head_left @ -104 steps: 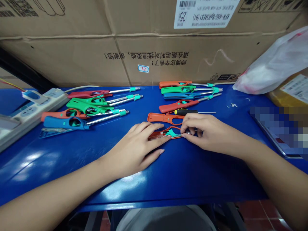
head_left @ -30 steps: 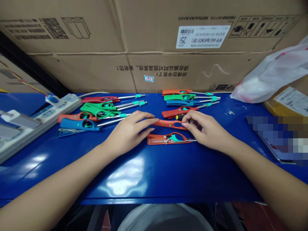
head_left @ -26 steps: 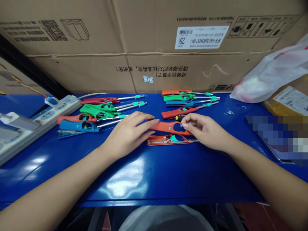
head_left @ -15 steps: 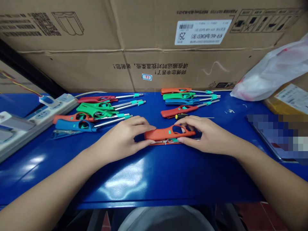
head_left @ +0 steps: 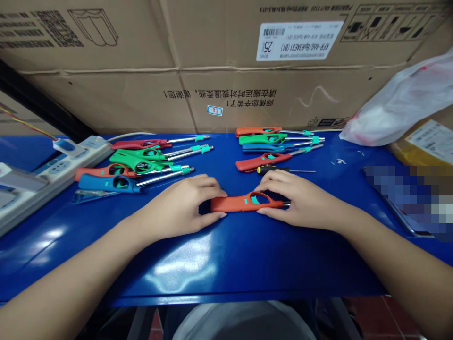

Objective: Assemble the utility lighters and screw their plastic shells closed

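Observation:
An orange gas lighter (head_left: 231, 203) lies flat on the blue table in front of me, its top shell covering the parts inside. A teal trigger shows through its finger hole. My left hand (head_left: 186, 200) grips the handle end between thumb and fingers. At the nozzle end, my right hand (head_left: 293, 198) holds the lighter around the trigger part, and a short bit of metal tube shows past the shell. Just behind my right fingers lies a screwdriver (head_left: 264, 169) with a yellow and black handle.
Several lighters lie at left, a blue one (head_left: 102, 182) nearest; more lie at back right, including a red one (head_left: 262, 161). Small screws (head_left: 340, 161) are scattered at right near a phone-like device (head_left: 392, 208). A power strip (head_left: 58, 172) lines the left; a cardboard box (head_left: 141, 104) stands behind.
The orange top shell has come down over the open half, so the inner metal parts no longer show. Both hands stay at its two ends.

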Action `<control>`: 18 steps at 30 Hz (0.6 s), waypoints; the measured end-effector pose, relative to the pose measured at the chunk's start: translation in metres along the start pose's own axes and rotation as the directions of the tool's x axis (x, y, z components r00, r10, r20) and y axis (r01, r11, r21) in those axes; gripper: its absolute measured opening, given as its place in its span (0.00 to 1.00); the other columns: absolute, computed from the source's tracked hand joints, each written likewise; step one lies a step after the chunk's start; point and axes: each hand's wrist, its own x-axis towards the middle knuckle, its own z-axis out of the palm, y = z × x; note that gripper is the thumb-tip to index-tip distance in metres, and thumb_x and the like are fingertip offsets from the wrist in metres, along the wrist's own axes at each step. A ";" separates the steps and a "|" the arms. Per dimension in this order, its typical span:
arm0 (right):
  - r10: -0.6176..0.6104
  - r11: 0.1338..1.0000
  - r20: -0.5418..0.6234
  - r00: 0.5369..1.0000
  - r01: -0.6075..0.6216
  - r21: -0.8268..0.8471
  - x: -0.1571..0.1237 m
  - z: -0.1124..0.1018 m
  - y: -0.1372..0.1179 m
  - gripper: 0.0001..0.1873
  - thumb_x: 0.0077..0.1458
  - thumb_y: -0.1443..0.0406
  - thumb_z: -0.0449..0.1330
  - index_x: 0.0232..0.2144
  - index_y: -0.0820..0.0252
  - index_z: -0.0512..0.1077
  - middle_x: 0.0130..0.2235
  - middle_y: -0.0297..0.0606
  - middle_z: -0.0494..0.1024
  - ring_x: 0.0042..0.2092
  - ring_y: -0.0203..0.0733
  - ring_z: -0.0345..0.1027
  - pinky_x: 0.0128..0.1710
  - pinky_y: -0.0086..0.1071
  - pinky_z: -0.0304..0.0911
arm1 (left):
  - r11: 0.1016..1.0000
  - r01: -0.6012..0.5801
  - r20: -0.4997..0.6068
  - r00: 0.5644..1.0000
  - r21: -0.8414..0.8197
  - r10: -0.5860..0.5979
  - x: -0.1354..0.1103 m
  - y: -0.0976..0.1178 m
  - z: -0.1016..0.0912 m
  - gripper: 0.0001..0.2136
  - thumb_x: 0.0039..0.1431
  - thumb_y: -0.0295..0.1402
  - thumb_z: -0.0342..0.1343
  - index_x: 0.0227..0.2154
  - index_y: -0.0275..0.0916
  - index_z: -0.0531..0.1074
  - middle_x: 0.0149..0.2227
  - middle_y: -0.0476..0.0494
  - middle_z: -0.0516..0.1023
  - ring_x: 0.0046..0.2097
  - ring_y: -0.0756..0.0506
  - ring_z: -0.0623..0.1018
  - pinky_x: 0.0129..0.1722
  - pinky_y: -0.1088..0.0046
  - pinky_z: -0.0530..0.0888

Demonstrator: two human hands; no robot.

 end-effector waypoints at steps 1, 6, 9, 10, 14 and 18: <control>0.003 1.000 0.002 1.000 -0.003 -0.004 0.000 0.000 0.000 0.14 0.61 0.59 0.64 0.48 0.57 0.75 0.49 0.42 0.76 0.52 0.48 0.71 0.50 0.42 0.67 | 1.000 0.001 0.005 1.000 0.004 -0.002 0.000 -0.001 0.001 0.12 0.64 0.33 0.60 0.49 0.38 0.77 0.48 0.40 0.79 0.48 0.41 0.78 0.51 0.61 0.75; -0.001 1.000 -0.003 1.000 0.001 -0.021 0.001 0.000 0.001 0.14 0.61 0.59 0.64 0.47 0.58 0.76 0.48 0.42 0.77 0.51 0.49 0.71 0.50 0.43 0.68 | 1.000 0.003 0.005 1.000 0.015 -0.003 0.001 -0.001 0.003 0.12 0.65 0.34 0.60 0.49 0.37 0.77 0.48 0.40 0.80 0.48 0.41 0.78 0.50 0.61 0.75; -0.009 0.999 -0.008 1.000 0.008 -0.042 0.001 0.000 0.001 0.14 0.61 0.59 0.64 0.47 0.58 0.76 0.48 0.42 0.77 0.51 0.49 0.72 0.51 0.44 0.68 | 1.000 -0.004 0.000 1.000 0.015 0.004 0.001 -0.001 0.003 0.13 0.66 0.35 0.60 0.50 0.38 0.77 0.48 0.40 0.80 0.48 0.41 0.78 0.50 0.61 0.75; -0.011 0.999 -0.007 1.000 0.010 -0.046 0.001 0.001 0.001 0.14 0.61 0.59 0.64 0.47 0.58 0.76 0.48 0.43 0.77 0.51 0.49 0.72 0.50 0.44 0.68 | 1.000 -0.006 -0.001 1.000 0.013 0.006 0.001 -0.002 0.003 0.13 0.66 0.36 0.59 0.51 0.38 0.77 0.48 0.40 0.80 0.48 0.41 0.78 0.50 0.62 0.75; -0.008 0.999 0.004 1.000 0.008 -0.046 0.001 0.001 0.001 0.14 0.61 0.59 0.64 0.47 0.59 0.76 0.47 0.43 0.77 0.50 0.49 0.72 0.50 0.44 0.68 | 1.000 -0.006 0.004 1.000 0.005 0.006 0.001 -0.001 0.003 0.13 0.67 0.35 0.58 0.51 0.37 0.78 0.48 0.39 0.80 0.48 0.41 0.79 0.50 0.61 0.76; -0.007 0.999 0.001 1.000 0.007 -0.045 0.001 -0.001 0.000 0.14 0.61 0.60 0.64 0.47 0.58 0.75 0.47 0.43 0.77 0.49 0.49 0.72 0.50 0.44 0.68 | 1.000 -0.017 -0.004 1.000 0.003 0.017 0.000 0.000 0.004 0.13 0.66 0.35 0.58 0.51 0.36 0.78 0.48 0.39 0.80 0.47 0.41 0.79 0.49 0.61 0.76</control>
